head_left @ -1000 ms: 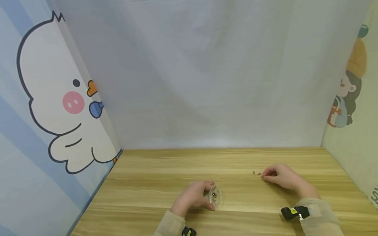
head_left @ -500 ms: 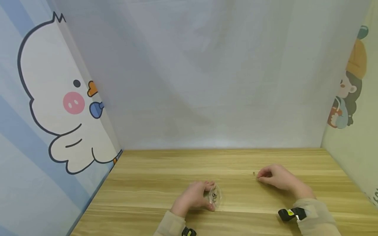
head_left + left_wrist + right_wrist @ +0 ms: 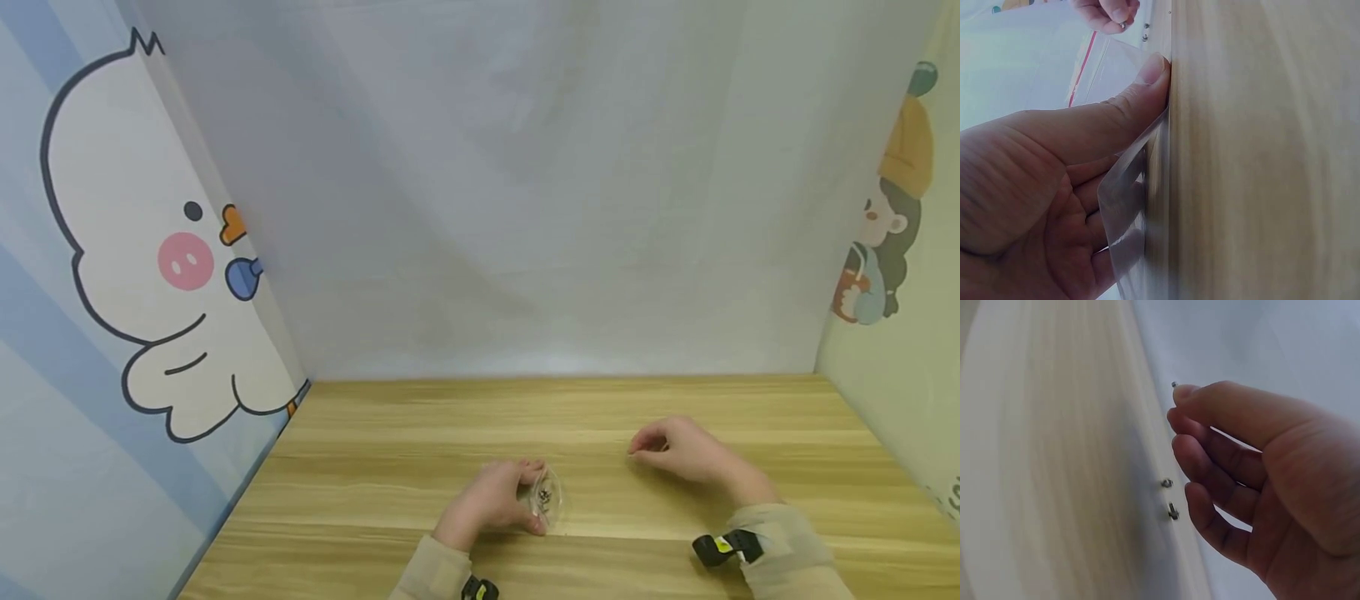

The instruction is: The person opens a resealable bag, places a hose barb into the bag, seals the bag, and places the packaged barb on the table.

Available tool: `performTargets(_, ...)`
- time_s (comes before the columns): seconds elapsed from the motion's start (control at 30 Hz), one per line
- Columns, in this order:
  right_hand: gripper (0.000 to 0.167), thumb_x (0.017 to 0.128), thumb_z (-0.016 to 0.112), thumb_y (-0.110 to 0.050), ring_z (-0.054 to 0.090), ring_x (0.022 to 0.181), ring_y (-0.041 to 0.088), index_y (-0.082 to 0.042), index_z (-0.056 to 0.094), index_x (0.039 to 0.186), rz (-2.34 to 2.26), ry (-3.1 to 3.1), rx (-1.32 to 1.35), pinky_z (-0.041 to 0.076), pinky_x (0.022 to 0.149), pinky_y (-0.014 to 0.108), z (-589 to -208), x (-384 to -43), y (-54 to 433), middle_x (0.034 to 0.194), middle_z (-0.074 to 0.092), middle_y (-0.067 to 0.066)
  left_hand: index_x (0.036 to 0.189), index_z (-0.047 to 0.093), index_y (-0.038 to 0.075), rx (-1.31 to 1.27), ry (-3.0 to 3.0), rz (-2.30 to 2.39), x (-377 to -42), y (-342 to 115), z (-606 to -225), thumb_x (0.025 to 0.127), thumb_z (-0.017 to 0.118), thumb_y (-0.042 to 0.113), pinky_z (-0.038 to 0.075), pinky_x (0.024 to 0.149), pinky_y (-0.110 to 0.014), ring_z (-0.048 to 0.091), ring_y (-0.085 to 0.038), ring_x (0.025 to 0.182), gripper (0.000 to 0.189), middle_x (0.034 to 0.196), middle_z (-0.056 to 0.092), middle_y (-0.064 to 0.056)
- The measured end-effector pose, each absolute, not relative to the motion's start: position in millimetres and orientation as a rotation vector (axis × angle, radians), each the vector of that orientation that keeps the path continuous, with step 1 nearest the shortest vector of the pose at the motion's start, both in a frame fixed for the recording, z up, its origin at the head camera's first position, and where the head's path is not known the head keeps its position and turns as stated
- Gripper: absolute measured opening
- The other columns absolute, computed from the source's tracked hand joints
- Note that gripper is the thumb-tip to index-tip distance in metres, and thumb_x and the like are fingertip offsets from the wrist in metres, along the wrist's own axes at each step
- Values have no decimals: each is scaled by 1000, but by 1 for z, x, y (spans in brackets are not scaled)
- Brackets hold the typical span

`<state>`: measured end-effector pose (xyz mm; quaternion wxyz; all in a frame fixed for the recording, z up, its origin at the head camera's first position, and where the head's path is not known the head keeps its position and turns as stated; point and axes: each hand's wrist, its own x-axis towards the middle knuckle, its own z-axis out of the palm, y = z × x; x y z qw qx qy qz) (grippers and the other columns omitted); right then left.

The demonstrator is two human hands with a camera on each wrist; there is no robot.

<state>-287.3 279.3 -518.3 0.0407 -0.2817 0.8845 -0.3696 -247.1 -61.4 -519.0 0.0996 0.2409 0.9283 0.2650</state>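
Observation:
A clear zip bag with a red stripe lies on the table, its mouth spread wide. My left hand holds it between thumb and fingers. Several small metal screws show inside the bag in the head view. To the right and farther back, my right hand pinches a tiny metal screw between thumb and index finger, seen at the fingertips in the right wrist view. Two more small screws, one beside the other, stand or lie on the table by the curled lower fingers; the hand hides them in the head view.
The wood-grain tabletop runs back to a grey-white curtain. A blue panel with a printed duck bounds the left side, and a pale green printed panel the right.
My right hand has slid left in steps over the spot where two screws showed, and they are now out of sight in the head view. The left hand and the bag stay put.

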Motion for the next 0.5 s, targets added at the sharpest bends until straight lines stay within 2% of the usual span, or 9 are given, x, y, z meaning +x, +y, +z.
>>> performTargets(0.27, 6, 98, 78, -16, 67, 88, 3, -13, 81, 102, -1141, 2621, -955, 59, 76, 26, -521, -286, 251, 97, 77, -9, 138, 71, 8, 723, 2754, 778, -247, -61, -518, 64, 103, 22, 39, 124, -45, 55, -27, 144, 82, 152, 61, 5)
performTargets(0.5, 7, 98, 76, -11, 64, 84, 2, -12, 81, 101, -1195, 2597, -971, 56, 72, 23, -519, -277, 226, 96, 78, -7, 139, 71, 9, 727, 2752, 767, -248, -61, -519, 64, 103, 22, 39, 124, -46, 54, -28, 145, 83, 152, 61, 4)
